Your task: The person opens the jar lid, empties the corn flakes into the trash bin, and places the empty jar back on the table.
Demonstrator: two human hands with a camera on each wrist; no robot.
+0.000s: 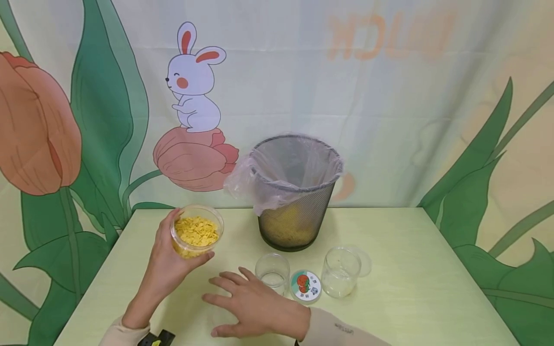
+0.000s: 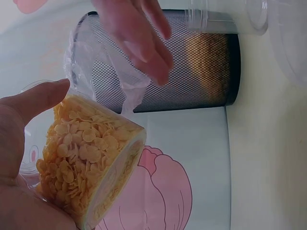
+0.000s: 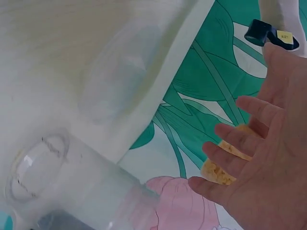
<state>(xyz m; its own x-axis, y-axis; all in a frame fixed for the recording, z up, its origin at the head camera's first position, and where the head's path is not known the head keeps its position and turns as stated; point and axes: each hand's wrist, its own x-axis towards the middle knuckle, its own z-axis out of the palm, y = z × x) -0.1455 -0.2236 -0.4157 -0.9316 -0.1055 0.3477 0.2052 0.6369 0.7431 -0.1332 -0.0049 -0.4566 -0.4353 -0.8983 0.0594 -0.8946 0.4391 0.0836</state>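
My left hand (image 1: 166, 262) grips a transparent plastic jar (image 2: 91, 148) filled with yellow cornflakes (image 1: 196, 231). The jar is held up above the left part of the table, its lidless mouth tilted toward the head camera. To the right and nearer the front edge, my right hand (image 1: 255, 302) hovers palm down with fingers spread, holding nothing. Under its fingers a faint see-through disc, apparently a lid (image 3: 120, 72), lies on the table. Just beyond the right hand stands a transparent jar (image 1: 272, 266), partly covered by that hand in the head view.
A black mesh bin (image 1: 298, 211) with a pinkish plastic liner (image 1: 255, 185) stands at the back, yellow contents low inside. Right of my right hand are a tomato-printed round lid (image 1: 306, 286), another transparent jar (image 1: 342, 271) and a see-through lid (image 1: 365, 262). A printed curtain (image 1: 281, 72) hangs behind.
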